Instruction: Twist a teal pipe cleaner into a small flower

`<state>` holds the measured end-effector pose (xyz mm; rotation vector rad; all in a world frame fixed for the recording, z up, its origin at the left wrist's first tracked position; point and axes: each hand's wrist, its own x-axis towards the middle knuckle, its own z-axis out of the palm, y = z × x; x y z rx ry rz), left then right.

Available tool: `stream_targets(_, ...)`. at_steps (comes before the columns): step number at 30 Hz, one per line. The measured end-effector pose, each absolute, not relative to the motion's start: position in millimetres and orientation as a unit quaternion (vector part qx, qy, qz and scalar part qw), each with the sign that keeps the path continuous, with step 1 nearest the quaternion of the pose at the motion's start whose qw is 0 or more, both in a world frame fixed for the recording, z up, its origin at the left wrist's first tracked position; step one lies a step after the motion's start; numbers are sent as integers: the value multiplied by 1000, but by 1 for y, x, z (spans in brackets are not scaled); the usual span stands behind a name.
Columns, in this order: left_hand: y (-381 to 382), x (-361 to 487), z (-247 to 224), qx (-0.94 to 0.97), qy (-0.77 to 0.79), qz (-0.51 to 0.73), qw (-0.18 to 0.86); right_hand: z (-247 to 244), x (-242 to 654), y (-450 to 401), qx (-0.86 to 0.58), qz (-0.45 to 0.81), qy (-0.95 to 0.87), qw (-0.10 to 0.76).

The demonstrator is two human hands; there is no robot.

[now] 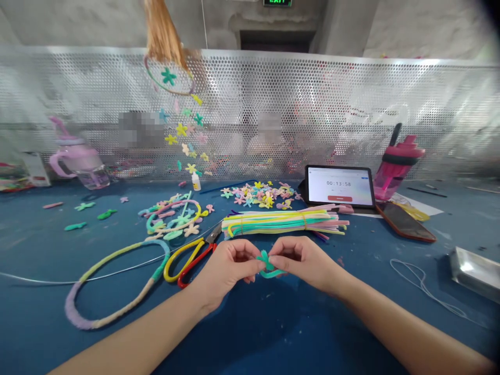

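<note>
The left hand [230, 263] and right hand [302, 263] were clamped together on a teal pipe-cleaner piece [269, 265], seemingly a part-formed flower, just in front of a banded pipe-cleaner bundle [283, 221]. Many finished pastel flowers [260, 194] lay beyond that bundle, which remained thick.

A mint-green pipe cleaner [270, 273] is sitting between the person's left hand [226, 271] and right hand [302, 263], its strand curving into a shallow loop along the bottom while a small, star-like cluster of bent arms is sticking upward. Both hands are pinching it from either side, their fingertips nearly meeting over it.
</note>
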<state>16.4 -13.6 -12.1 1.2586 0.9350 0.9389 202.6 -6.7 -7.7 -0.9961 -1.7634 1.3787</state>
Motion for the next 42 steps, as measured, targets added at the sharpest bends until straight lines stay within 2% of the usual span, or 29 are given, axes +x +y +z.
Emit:
stream_targets(21,-13,18,-13,526,403,432,611,-12,200,-6,-415,483,-673,376)
stream_targets(26,-8,13,-13,635,411,376,535,-12,202,-5,-419,451,-701,361)
stream_targets(32,-7,8,-10,769,412,301,385,-14,203,-6,-411,453,-719,330)
stream_targets(34,-8,8,-9,763,415,295,399,-14,203,-7,-407,472,-711,325)
stream_targets(39,-7,8,-11,663,422,315,532,-12,202,-7,-394,513,-685,336)
stream_targets(42,-6,10,-12,631,427,333,556,-10,201,-9,-391,533,-668,341)
